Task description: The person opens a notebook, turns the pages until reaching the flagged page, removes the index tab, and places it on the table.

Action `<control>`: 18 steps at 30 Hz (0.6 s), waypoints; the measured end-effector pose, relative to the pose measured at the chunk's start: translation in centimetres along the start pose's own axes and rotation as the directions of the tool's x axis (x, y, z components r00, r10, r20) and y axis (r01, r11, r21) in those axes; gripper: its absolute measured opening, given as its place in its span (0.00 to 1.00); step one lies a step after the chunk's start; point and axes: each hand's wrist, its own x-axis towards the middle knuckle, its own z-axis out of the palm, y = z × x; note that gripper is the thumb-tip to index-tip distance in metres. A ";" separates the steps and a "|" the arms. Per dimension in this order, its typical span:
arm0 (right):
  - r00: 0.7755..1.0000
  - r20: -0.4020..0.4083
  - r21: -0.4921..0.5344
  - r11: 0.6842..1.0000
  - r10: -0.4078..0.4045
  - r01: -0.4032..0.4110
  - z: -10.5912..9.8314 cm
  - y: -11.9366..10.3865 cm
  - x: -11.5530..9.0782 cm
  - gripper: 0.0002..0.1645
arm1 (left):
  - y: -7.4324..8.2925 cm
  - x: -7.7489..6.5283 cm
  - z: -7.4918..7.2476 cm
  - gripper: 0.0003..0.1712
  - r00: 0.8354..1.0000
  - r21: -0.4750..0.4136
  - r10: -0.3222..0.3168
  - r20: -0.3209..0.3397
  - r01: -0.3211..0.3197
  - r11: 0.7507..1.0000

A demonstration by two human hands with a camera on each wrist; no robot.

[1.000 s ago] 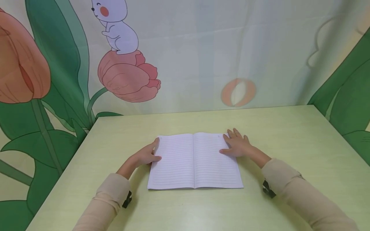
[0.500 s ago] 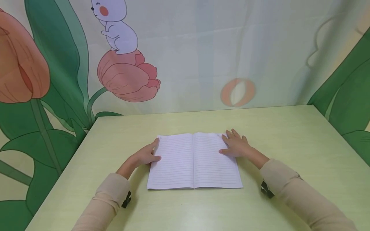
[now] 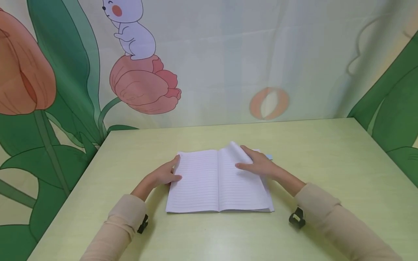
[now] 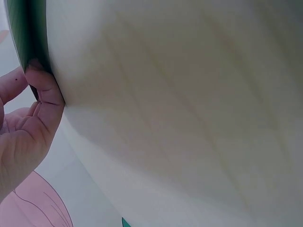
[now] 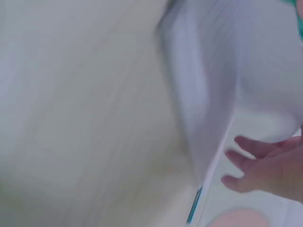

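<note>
An open lined notebook [image 3: 196, 185] lies flat on the table, both pages without visible writing. At its left edge my left hand [image 3: 164, 174] grips it, thumb on the page and fingers beneath; the left wrist view shows this hand [image 4: 31, 127] with curled fingers at the notebook's edge. My right hand [image 3: 261, 165] holds a right-hand page [image 3: 236, 154], thumb on top, fingers behind it; the page's upper corner curls up and inward. In the right wrist view, somewhat blurred, the right hand's [image 5: 265, 168] fingers are spread beside the raised page [image 5: 270, 71], thumb hidden.
A pale yellow-green table [image 3: 209, 235] carries the notebook. A small light blue piece [image 3: 269, 157] sticks out by the notebook's upper right edge. Behind the table hangs a printed cloth [image 3: 212, 72]. Black straps [image 3: 297, 217] show at both sleeves.
My right hand has moved left and inward, lifting the right page's upper corner off the sheets below. The light blue piece has come into view. My left hand has stayed in place.
</note>
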 end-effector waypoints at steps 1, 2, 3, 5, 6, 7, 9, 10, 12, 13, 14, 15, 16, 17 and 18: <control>1.000 0.008 0.071 0.997 -0.003 0.002 0.2 -0.4 0.0 0.50 | 0.0 0.0 0.0 0.46 1.000 -0.001 0.001 0.001 -0.001 1.000; 1.000 0.019 0.135 0.991 -0.004 0.001 0.4 -0.8 0.0 0.53 | 0.0 0.0 0.0 0.46 1.000 -0.005 -0.002 0.002 0.002 1.000; 0.999 0.032 0.189 0.982 -0.001 -0.005 0.6 -1.3 -0.1 0.54 | 0.0 0.0 0.0 0.45 1.000 -0.008 -0.005 0.003 0.005 1.000; 0.998 0.056 0.233 0.973 -0.020 0.006 1.0 -2.2 -0.2 0.57 | 0.1 0.1 0.0 0.45 1.000 -0.008 -0.007 0.003 0.007 1.000; 0.997 0.066 0.242 0.970 -0.034 0.017 1.2 -2.7 -0.3 0.57 | 0.0 0.1 0.0 0.44 1.000 -0.009 -0.007 0.005 0.007 1.000; 0.996 0.072 0.234 0.972 -0.044 0.026 1.5 -3.0 -0.4 0.57 | 0.0 0.1 0.1 0.44 1.000 -0.012 -0.009 0.004 0.009 1.000; 0.995 0.076 0.191 0.980 -0.067 0.051 2.0 -3.7 -0.5 0.56 | 0.0 0.2 0.1 0.43 1.000 -0.014 -0.011 0.005 0.011 1.000; 0.994 0.077 0.160 0.985 -0.081 0.068 2.3 -3.9 -0.5 0.56 | -0.1 0.2 0.1 0.43 1.000 -0.012 -0.007 0.006 0.008 1.000; 0.990 0.078 0.105 0.989 -0.115 0.106 2.8 -4.3 -0.5 0.55 | -0.1 0.2 0.1 0.43 1.000 -0.013 -0.007 0.007 0.007 1.000; 0.988 0.081 0.078 0.989 -0.131 0.125 3.1 -4.4 -0.5 0.55 | -0.1 0.2 0.2 0.43 1.000 -0.015 -0.010 0.005 0.010 1.000; 0.984 0.084 0.063 0.986 -0.158 0.153 3.3 -4.6 -0.5 0.55 | -0.2 0.2 0.2 0.42 1.000 -0.014 -0.009 0.005 0.009 1.000; 0.979 0.084 0.054 0.981 -0.188 0.184 3.6 -4.8 -0.5 0.55 | -0.2 0.2 0.1 0.42 1.000 -0.016 -0.008 0.006 0.008 1.000; 0.974 0.086 0.041 0.977 -0.211 0.208 3.8 -4.9 -0.4 0.54 | -0.2 0.2 0.1 0.42 1.000 -0.014 -0.006 0.006 0.006 1.000; 0.967 0.089 0.034 0.971 -0.239 0.237 4.1 -5.1 -0.4 0.53 | -0.2 0.2 0.1 0.42 1.000 -0.016 -0.006 0.005 0.006 1.000; 0.961 0.093 0.035 0.965 -0.261 0.259 4.3 -5.2 -0.3 0.52 | -0.3 0.2 0.1 0.42 1.000 -0.017 -0.004 0.004 0.004 1.000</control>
